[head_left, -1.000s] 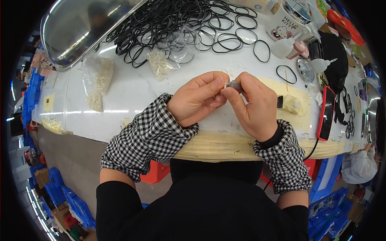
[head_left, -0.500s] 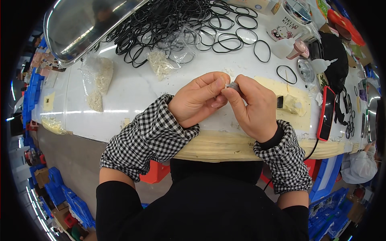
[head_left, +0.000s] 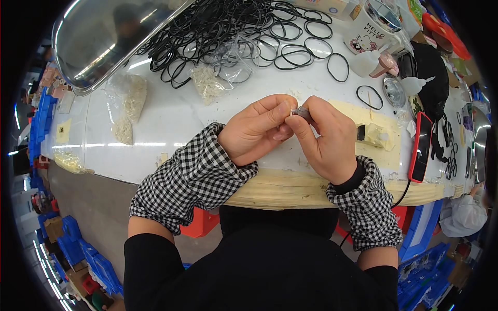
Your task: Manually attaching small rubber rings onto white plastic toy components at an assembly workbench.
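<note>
Both my hands meet above the white table, fingertips almost touching. Between the thumb and fingers of my right hand [head_left: 330,137] is a small grey piece [head_left: 302,113], mostly covered, its kind unclear. My left hand [head_left: 258,129] is closed in a pinch at the tip of that piece, where a tiny pale bit shows; the fingers hide most of it. Below the right hand's side, a yellowish taped block [head_left: 377,136] with a black end lies on a tan sheet [head_left: 340,107].
A heap of black rubber bands [head_left: 207,31] spreads across the back. Clear bags of small pale pieces [head_left: 136,98] lie to the left, below a shiny metal tray [head_left: 98,57]. At right are a white printed tub [head_left: 365,33] and a red-cased phone [head_left: 421,147] with a cable.
The metal tray at the upper left sits slightly lower in the picture. My hands keep nearly the same pinch, with only a tiny shift at the fingertips.
</note>
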Available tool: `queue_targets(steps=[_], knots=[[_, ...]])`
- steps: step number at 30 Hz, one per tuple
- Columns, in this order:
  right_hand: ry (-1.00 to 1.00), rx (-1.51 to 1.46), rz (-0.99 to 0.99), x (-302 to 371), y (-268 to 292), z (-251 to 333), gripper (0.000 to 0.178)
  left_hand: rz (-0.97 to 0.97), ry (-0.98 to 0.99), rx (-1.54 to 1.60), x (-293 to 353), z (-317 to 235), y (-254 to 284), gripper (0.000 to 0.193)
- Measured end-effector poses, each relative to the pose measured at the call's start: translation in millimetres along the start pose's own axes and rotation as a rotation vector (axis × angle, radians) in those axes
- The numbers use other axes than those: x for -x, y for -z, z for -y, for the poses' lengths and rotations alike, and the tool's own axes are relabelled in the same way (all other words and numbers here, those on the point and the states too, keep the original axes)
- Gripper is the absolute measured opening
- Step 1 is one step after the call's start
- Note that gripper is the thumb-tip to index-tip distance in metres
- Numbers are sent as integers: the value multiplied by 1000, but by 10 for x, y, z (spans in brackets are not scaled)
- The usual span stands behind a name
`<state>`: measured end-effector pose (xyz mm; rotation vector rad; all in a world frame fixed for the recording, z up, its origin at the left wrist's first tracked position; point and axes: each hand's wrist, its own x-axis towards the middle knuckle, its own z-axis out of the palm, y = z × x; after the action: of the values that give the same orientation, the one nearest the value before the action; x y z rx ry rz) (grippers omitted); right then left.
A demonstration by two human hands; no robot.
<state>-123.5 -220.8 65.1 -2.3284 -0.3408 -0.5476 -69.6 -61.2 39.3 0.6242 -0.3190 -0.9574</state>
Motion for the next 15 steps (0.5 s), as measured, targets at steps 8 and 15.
queue_targets(steps=[8,15], knots=[[11,21,0,5,21,1,29,-1,4,-5,-5,-2,-10,23],[68,110,-23,-10,24,-17,31,-70,-2,-90,23,-31,-21,23]])
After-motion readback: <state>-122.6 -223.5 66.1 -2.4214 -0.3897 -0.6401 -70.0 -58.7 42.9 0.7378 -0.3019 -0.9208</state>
